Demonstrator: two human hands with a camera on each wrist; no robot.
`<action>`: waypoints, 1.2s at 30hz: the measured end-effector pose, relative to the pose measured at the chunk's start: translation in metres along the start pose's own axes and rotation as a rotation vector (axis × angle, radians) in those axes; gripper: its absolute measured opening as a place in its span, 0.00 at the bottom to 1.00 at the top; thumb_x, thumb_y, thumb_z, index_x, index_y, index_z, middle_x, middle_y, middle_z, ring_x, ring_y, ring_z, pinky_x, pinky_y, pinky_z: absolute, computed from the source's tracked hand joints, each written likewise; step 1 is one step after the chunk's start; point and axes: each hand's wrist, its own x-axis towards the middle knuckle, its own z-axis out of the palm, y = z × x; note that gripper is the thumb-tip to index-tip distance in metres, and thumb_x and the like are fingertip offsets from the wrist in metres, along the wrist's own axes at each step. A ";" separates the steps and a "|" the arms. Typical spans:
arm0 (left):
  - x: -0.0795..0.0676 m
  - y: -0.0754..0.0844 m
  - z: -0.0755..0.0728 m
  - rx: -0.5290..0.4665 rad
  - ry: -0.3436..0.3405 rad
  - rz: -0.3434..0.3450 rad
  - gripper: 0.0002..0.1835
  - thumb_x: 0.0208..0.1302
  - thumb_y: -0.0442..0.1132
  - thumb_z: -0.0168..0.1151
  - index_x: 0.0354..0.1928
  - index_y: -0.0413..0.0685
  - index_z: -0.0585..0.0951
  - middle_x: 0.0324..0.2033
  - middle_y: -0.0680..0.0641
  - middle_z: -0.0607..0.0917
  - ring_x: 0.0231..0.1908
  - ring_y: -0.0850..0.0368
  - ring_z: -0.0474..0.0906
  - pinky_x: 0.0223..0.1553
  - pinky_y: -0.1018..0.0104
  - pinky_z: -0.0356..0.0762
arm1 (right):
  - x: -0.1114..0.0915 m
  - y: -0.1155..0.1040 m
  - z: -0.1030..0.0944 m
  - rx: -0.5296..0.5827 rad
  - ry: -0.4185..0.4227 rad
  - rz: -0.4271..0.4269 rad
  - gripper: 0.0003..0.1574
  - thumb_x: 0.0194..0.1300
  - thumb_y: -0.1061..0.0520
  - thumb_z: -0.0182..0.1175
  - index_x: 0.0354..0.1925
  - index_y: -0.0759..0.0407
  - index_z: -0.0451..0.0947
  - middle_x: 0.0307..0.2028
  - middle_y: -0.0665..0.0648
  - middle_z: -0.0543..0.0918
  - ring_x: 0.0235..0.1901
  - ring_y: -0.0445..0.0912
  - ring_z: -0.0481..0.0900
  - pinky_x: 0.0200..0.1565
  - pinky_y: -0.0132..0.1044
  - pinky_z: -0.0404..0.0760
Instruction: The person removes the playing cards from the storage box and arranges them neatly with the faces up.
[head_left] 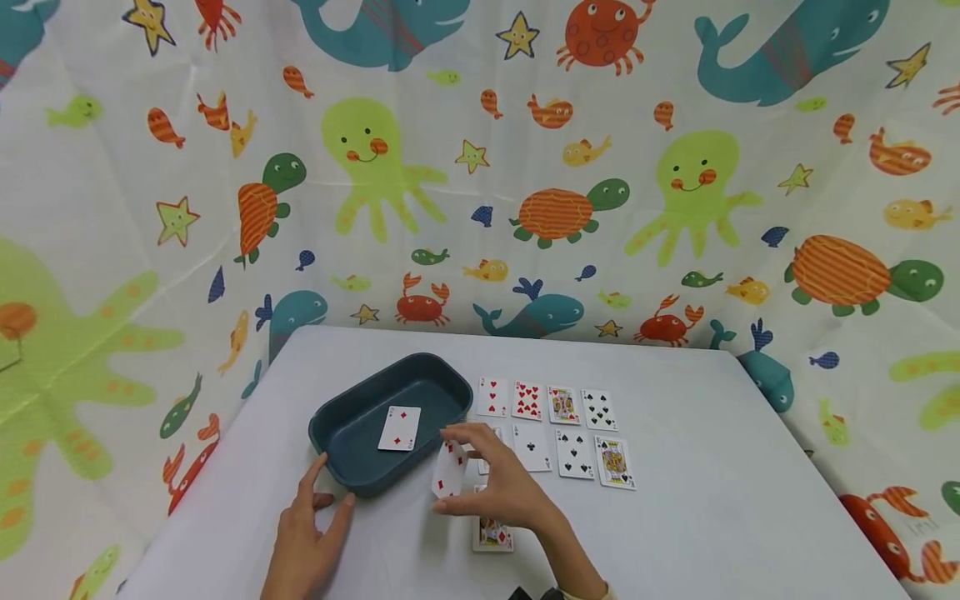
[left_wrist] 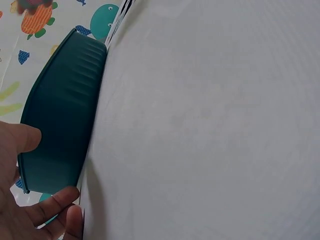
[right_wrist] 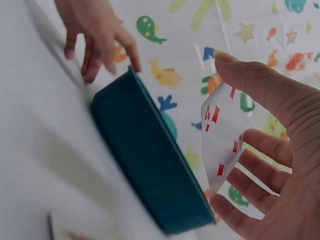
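My right hand (head_left: pixel 498 479) pinches a four of diamonds (right_wrist: pixel 220 135) between thumb and fingers, bowing the card slightly. It is above the table, just right of a dark teal tray (head_left: pixel 360 479). A single diamonds playing card (head_left: pixel 399 428) lies face up inside the tray. At the tray's near left corner, my left hand (head_left: pixel 307 533) touches it with fingers spread. In the left wrist view, the thumb (left_wrist: pixel 27 137) is against the tray wall and the other fingers are by its lower end. Under my right wrist lies a face card (head_left: pixel 492 535), partly covered by the hand.
Two rows of face-up playing cards lie right of the tray, including a hearts card (head_left: pixel 527 400), a spades card (head_left: pixel 575 453) and a face card (head_left: pixel 615 461). My right hand partly hides the second row's left card. A sea-animal curtain (head_left: pixel 465 200) hangs behind the white table (head_left: pixel 720 467).
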 end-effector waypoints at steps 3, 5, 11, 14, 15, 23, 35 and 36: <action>0.000 0.001 -0.001 0.001 -0.005 -0.008 0.44 0.73 0.49 0.59 0.82 0.55 0.46 0.57 0.30 0.79 0.61 0.30 0.68 0.58 0.28 0.68 | -0.013 0.008 -0.004 -0.022 0.006 0.019 0.48 0.54 0.43 0.79 0.70 0.36 0.69 0.67 0.43 0.71 0.63 0.44 0.73 0.64 0.45 0.75; 0.000 0.001 -0.001 0.000 -0.006 -0.004 0.44 0.73 0.49 0.59 0.82 0.54 0.46 0.57 0.30 0.79 0.61 0.29 0.68 0.58 0.28 0.68 | -0.021 0.013 -0.007 -0.030 0.012 0.037 0.48 0.54 0.43 0.79 0.70 0.36 0.69 0.67 0.44 0.72 0.62 0.44 0.73 0.64 0.46 0.75; 0.002 0.001 -0.003 -0.001 -0.014 -0.004 0.45 0.74 0.50 0.59 0.82 0.53 0.45 0.57 0.29 0.78 0.61 0.30 0.68 0.57 0.29 0.69 | -0.039 0.022 -0.016 -0.052 0.030 0.067 0.50 0.51 0.43 0.81 0.69 0.35 0.70 0.68 0.45 0.72 0.62 0.43 0.73 0.64 0.44 0.75; 0.002 0.000 -0.003 0.002 -0.017 -0.008 0.45 0.74 0.51 0.58 0.82 0.54 0.45 0.57 0.29 0.78 0.61 0.30 0.67 0.57 0.29 0.69 | -0.046 0.024 -0.020 -0.072 0.031 0.077 0.50 0.51 0.44 0.81 0.69 0.35 0.69 0.68 0.46 0.72 0.63 0.43 0.73 0.64 0.44 0.75; 0.002 -0.001 -0.003 0.003 -0.016 -0.005 0.45 0.74 0.51 0.58 0.82 0.53 0.45 0.57 0.29 0.78 0.61 0.30 0.67 0.56 0.30 0.69 | -0.049 0.025 -0.021 -0.087 0.031 0.087 0.51 0.50 0.43 0.81 0.69 0.34 0.69 0.68 0.45 0.72 0.63 0.43 0.73 0.64 0.43 0.75; 0.002 0.001 -0.003 0.005 -0.023 -0.014 0.45 0.74 0.52 0.58 0.82 0.54 0.45 0.58 0.29 0.78 0.61 0.30 0.67 0.56 0.30 0.69 | -0.068 0.035 -0.032 -0.234 0.030 0.103 0.51 0.50 0.38 0.80 0.69 0.44 0.72 0.65 0.42 0.72 0.61 0.45 0.73 0.62 0.45 0.75; 0.002 0.001 -0.004 0.015 -0.015 0.003 0.44 0.74 0.51 0.58 0.82 0.52 0.46 0.58 0.29 0.78 0.58 0.33 0.68 0.49 0.40 0.72 | -0.075 0.044 -0.052 -0.482 -0.105 0.120 0.52 0.47 0.43 0.82 0.67 0.54 0.74 0.65 0.49 0.73 0.63 0.47 0.69 0.65 0.46 0.73; 0.001 0.001 -0.004 0.014 -0.013 0.006 0.44 0.74 0.51 0.58 0.82 0.52 0.46 0.58 0.30 0.78 0.58 0.33 0.68 0.49 0.41 0.72 | -0.075 0.044 -0.054 -0.498 -0.118 0.117 0.52 0.47 0.43 0.83 0.67 0.54 0.74 0.65 0.50 0.73 0.63 0.47 0.70 0.64 0.45 0.74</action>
